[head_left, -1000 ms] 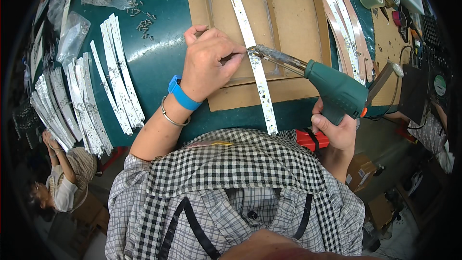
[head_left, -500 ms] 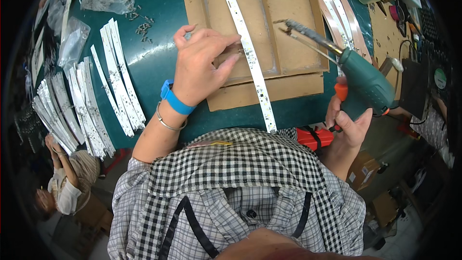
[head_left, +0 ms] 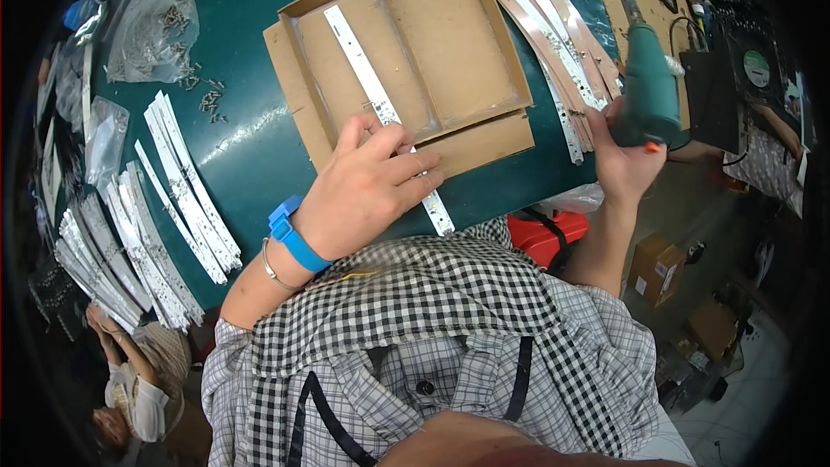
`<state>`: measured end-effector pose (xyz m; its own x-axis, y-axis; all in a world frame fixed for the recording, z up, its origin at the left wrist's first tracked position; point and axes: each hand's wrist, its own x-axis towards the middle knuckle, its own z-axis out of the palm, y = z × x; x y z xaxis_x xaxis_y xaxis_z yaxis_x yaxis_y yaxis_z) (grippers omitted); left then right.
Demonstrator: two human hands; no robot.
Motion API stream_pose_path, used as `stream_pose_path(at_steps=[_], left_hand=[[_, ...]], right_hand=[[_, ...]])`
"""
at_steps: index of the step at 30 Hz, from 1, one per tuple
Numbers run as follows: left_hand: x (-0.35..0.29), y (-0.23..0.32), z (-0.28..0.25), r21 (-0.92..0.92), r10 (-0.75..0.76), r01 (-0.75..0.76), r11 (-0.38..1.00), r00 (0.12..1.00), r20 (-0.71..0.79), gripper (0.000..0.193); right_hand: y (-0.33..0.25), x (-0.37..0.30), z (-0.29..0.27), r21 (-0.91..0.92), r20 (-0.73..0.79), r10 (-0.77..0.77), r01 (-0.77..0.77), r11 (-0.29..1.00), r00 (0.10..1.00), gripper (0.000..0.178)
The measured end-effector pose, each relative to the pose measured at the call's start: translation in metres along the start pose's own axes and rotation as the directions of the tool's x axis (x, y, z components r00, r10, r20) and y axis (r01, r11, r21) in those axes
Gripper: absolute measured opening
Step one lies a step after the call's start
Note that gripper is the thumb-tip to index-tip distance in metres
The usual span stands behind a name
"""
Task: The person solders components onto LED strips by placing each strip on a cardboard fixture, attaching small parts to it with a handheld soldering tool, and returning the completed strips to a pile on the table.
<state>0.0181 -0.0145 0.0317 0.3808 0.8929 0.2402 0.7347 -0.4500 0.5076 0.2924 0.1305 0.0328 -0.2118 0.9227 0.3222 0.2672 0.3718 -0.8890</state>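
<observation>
A long white LED circuit strip (head_left: 361,60) lies slanted across a shallow cardboard tray (head_left: 471,43), its near end past the tray's front edge. My left hand (head_left: 367,169) is closed over the nearer half of this strip, fingers curled about its edges and hiding part of it. On the right, my right hand (head_left: 624,160) is closed at the handle of a green soldering gun (head_left: 650,78), whose metal tip points away from me. The gun's body hides some of the fingers. A small pin-like part stands out from the strip's left edge, just beyond my left fingers.
White strips (head_left: 186,195) lie in several bundles on the green table (head_left: 251,60) at left. Beyond them are a plastic bag of small metal parts (head_left: 156,30) and loose parts (head_left: 210,102). More strips (head_left: 553,30) lie right of the tray. Another person (head_left: 143,367) is at lower left.
My left hand has slid nearer along the strip and now grips it. My right hand has swung the soldering gun away from the strip, off to the right. The whole view has shifted.
</observation>
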Motion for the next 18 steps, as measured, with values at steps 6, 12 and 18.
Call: stream_pose_path(at_steps=[6,12,18], left_hand=[[-0.016,0.011,-0.010,0.106,0.053,-0.048,0.993,0.998,-0.040,0.023],[-0.055,0.012,-0.059,0.298,-0.058,0.088,0.950,0.992,-0.108,0.024],[-0.133,0.004,-0.094,0.384,-0.336,0.378,0.842,0.925,-0.174,0.019]], right_hand=[[0.021,0.009,0.017,-0.649,0.154,-0.236,0.278,0.708,0.959,0.058],[0.028,0.012,0.004,-0.666,0.232,-0.214,0.315,0.676,0.949,0.060],[0.045,0.018,0.003,-0.749,0.169,-0.170,0.239,0.618,0.971,0.057]])
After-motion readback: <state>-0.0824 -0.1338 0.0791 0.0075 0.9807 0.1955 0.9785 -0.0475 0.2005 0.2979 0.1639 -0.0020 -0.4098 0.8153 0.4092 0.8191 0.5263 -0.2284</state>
